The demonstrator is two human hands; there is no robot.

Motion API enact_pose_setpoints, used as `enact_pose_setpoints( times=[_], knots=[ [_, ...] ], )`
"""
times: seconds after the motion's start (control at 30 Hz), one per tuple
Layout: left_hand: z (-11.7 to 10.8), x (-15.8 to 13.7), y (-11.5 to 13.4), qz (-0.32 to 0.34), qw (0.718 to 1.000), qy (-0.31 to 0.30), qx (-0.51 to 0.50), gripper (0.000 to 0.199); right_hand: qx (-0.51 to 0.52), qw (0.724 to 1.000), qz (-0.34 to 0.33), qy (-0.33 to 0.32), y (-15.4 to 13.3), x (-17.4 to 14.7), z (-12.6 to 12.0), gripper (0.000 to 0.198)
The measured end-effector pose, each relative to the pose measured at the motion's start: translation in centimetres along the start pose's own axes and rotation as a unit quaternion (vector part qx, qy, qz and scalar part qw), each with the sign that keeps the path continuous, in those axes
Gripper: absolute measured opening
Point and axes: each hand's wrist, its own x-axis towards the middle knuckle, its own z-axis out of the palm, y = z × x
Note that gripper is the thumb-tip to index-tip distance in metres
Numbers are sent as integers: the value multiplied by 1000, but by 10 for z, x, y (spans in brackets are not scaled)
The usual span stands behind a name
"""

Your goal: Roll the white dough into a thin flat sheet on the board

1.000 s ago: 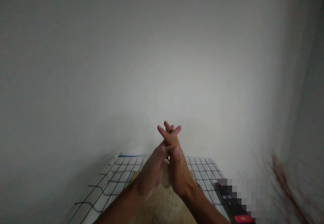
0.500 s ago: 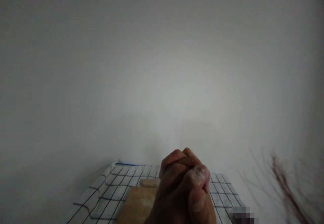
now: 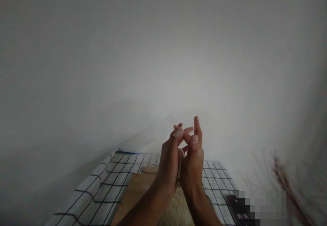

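In front of me, above a wooden board, my left hand and my right hand are raised with their palms facing and nearly together. The fingers of both are stretched upward and cross at the tips; one right finger stands straight up. Whitish residue coats some of the left fingertips. A pale shape shows in the narrow gap between the palms, and I cannot tell whether it is part of a hand or something else. Beneath my forearms lies the wooden board, partly covered by them.
The board rests on a white cloth with dark grid lines. Behind the board lies a light wooden piece, partly hidden. A phone with lit digits is at the right edge, beside thin dry twigs. A pale wall rises behind.
My hands were clasped with fingers folded over each other, close to me. They have moved up and away, and the fingers have straightened and spread. More of the board and phone shows.
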Motion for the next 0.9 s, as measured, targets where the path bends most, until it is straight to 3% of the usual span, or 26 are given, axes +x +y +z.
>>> enact_pose_setpoints(
  times=[0.07,0.13,0.23,0.33,0.43,0.6,0.7,0.9],
  knots=[
    [3,-1,-4,-29,999,42,-8,32,-24,997,-40,59,5,4,-3,52],
    [5,-3,-4,-61,996,67,-17,40,-10,995,-68,71,7,6,-6,51],
    [4,1,1,-77,991,102,-47,47,30,996,-79,15,7,4,-7,52],
    [0,9,5,-98,977,148,-119,43,16,994,-86,-65,6,-2,-2,41],
    [-2,10,0,-102,977,115,-145,39,10,993,-84,-78,6,0,-2,36],
    [5,0,-4,1,998,1,64,23,99,995,-22,-19,4,22,-24,44],
    [8,-2,5,-25,992,-73,97,30,148,987,15,-58,-3,28,-32,48],
    [9,-7,15,-63,988,-122,75,29,130,983,53,-119,-14,18,-33,56]
  ],
)
